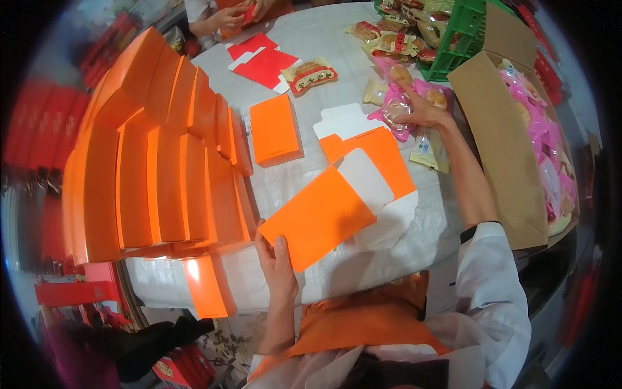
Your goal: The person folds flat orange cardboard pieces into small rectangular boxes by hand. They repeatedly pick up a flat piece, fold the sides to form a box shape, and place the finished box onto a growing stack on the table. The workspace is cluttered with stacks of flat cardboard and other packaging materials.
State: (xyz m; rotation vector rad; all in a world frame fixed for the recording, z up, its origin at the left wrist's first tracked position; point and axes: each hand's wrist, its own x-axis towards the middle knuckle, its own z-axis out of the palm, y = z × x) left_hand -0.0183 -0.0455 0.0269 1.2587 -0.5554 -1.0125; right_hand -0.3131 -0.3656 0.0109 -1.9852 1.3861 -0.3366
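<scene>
My left hand [278, 266] grips the lower left corner of an orange carton [317, 217], thumb on top, with its white end flap standing out at the upper right. Past it, my right hand [424, 110] reaches across the table, its fingers curled on a pink-wrapped pastry [397, 110] among other packets. Under and behind the held carton lie flat orange cartons [376, 152] with white flaps spread. A closed orange box [275, 129] rests farther left. Cream-coloured packets [429, 146] lie under my right wrist.
Stacked orange boxes [165, 194] rise high at the left. At the right stands an open cardboard box [499, 155] of pink packets. Wrapped pastries lie by a green crate [457, 39]. Red flat cartons [262, 61] and another person's hands [236, 16] are across the table.
</scene>
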